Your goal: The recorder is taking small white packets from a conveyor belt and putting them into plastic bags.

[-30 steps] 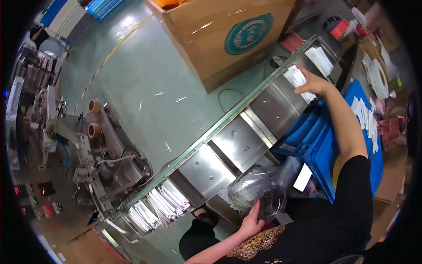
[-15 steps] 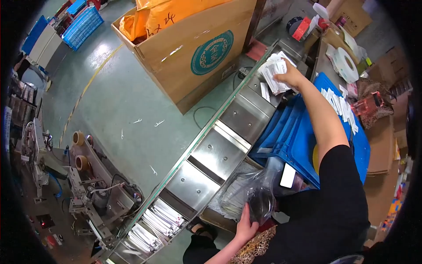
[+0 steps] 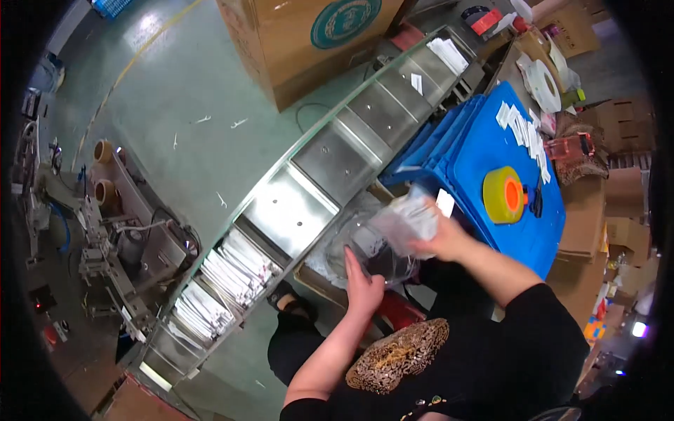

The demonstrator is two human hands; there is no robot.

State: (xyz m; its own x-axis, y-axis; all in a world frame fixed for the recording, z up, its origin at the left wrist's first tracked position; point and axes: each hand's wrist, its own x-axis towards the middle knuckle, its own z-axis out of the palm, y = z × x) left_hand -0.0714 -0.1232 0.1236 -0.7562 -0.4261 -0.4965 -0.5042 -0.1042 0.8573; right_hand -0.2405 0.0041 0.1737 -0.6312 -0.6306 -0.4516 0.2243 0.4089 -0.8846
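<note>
My left hand grips the near rim of a clear plastic bag, thumb and fingers at its edge. The bag lies over a cardboard box beside the conveyor, and white contents show dimly through the plastic. My right hand is closed round a bunch of slim white packets, held at the bag's mouth and smeared by motion. Just left of the bag runs a metal conveyor with dividers. Similar white packets fill two of its nearer compartments; a small stack lies at its far end.
Stacked blue crates stand to my right, carrying a yellow tape roll and scattered white packets. A large cardboard box stands beyond the conveyor. Machinery is at left; small white scraps lie on the floor.
My right hand has come back from the conveyor's far end to the bag, bringing a bunch of packets. Part of the pile there is gone. My left hand stays on the bag; the view has shifted.
</note>
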